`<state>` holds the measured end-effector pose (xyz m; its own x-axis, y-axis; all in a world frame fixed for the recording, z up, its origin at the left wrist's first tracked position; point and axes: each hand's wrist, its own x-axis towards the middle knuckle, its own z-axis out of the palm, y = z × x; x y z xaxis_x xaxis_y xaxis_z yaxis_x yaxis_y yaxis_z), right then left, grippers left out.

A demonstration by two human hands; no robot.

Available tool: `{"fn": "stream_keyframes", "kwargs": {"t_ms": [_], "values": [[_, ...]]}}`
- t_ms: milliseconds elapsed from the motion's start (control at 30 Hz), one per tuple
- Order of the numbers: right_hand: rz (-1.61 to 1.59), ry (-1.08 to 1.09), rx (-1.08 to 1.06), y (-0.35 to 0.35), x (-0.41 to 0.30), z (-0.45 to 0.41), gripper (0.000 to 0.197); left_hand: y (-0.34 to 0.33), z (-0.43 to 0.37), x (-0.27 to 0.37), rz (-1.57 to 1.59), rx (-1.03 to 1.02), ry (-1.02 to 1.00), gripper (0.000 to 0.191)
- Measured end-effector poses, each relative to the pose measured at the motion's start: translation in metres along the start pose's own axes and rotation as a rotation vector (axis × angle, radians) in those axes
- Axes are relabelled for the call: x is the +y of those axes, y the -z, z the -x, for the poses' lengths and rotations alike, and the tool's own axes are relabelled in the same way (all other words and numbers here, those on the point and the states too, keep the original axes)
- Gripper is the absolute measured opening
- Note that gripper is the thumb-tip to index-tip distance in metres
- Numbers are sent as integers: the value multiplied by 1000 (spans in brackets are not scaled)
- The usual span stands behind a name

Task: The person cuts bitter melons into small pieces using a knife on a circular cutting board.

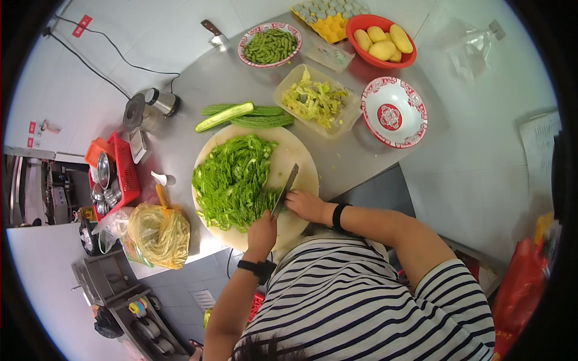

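Observation:
My left hand point(263, 232) grips the handle of a kitchen knife point(286, 189), whose blade stands over a round cutting board point(295, 144). Curled against the blade's other side is my right hand point(305, 205); whatever lies under its fingers is hidden. A large heap of thinly sliced bitter gourd point(235, 180) covers the board's left part, and darker green slices point(267, 201) lie close to the blade. Just beyond the board rest bitter gourds point(262, 121), with one cut half point(225, 117) showing its pale inner side.
Beyond the board are a plastic tub of pale gourd scraps point(311, 97), an empty patterned bowl point(393, 113), a bowl of green pods point(270, 46), peeled potatoes point(383, 49) and an egg tray point(332, 27). Leftward stand a yellow plastic bag point(159, 237), white spoon point(159, 177) and red basket point(126, 171).

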<state>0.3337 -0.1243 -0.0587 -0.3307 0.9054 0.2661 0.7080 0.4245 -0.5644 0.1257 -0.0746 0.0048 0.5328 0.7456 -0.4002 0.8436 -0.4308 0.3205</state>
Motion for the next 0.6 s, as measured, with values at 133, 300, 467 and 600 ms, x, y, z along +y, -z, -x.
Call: {"fn": "stream_keyframes", "kwargs": {"t_ms": [133,300,467,600], "values": [[-21,12,-21,8,-1,-2,17,-16,-25,6,17,63,14,25],[-34,-31,-30,2,3,4,17,2,-7,-6,23,5,-34,24],[-60,16,47,-3,4,3,14,-11,-2,-6,-2,-12,3,26],[-63,3,-5,7,3,0,14,-10,-17,2,20,9,26,27]]}}
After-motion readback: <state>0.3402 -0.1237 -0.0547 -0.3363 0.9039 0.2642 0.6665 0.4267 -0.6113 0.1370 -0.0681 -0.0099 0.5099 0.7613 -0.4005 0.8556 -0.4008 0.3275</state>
